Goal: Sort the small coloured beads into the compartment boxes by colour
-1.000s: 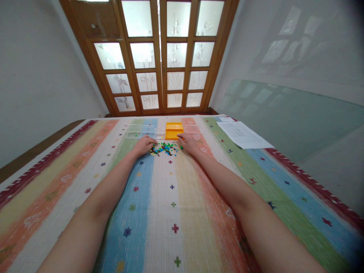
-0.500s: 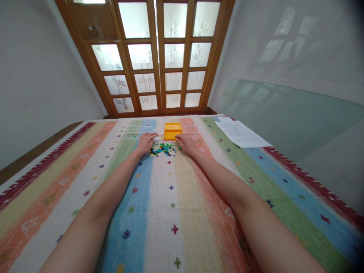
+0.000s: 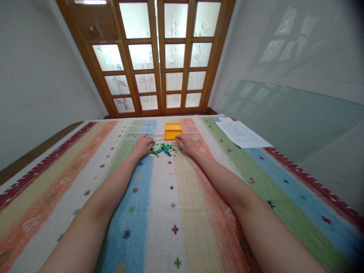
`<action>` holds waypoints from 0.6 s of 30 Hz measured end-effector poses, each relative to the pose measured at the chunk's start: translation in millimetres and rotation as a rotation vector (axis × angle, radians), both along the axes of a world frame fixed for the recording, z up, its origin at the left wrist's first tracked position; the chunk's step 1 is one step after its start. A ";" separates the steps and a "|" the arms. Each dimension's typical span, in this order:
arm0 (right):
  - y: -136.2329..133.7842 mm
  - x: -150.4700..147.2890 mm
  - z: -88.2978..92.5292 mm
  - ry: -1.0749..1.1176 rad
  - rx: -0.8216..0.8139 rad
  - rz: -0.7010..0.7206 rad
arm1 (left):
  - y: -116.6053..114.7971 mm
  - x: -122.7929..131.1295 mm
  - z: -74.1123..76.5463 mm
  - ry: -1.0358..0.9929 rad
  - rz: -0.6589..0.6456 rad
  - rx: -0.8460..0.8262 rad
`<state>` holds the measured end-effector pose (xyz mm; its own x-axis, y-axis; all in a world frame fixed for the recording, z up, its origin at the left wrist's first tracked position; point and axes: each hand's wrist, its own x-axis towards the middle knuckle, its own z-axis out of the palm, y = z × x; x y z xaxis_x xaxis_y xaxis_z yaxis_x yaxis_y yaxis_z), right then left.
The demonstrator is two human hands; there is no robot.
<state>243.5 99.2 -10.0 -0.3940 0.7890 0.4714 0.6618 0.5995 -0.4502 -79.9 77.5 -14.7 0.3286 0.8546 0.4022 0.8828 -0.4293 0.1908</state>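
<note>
Left hand point(image 3: 143, 145): grip curled, knuckles up; whether it pinches a piece cannot be told. It has drawn back from the clear trays point(image 3: 140, 131) at 11 o'clock to the 9 o'clock edge of the pile of coloured pieces point(image 3: 164, 149). Right hand point(image 3: 186, 143): position unchanged at the pile's 3 o'clock, fingertips by the orange tray point(image 3: 173, 131), grip state unreadable. Judgement: the left hand is back at the pile. A paper sheet point(image 3: 240, 133) lies at 2 o'clock on the striped worktop point(image 3: 170, 212).
</note>
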 end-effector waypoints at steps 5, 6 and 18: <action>-0.7 -0.2 0.1 0.002 -0.003 0.004 | 1.6 4.5 -2.0 0.013 -0.035 -0.060; -0.7 -0.2 -0.2 -0.002 -0.003 0.007 | 2.1 4.6 -2.8 0.009 -0.034 -0.070; -2.0 0.2 0.7 -0.016 0.005 0.020 | 2.6 1.1 -8.1 -0.063 -0.001 -0.030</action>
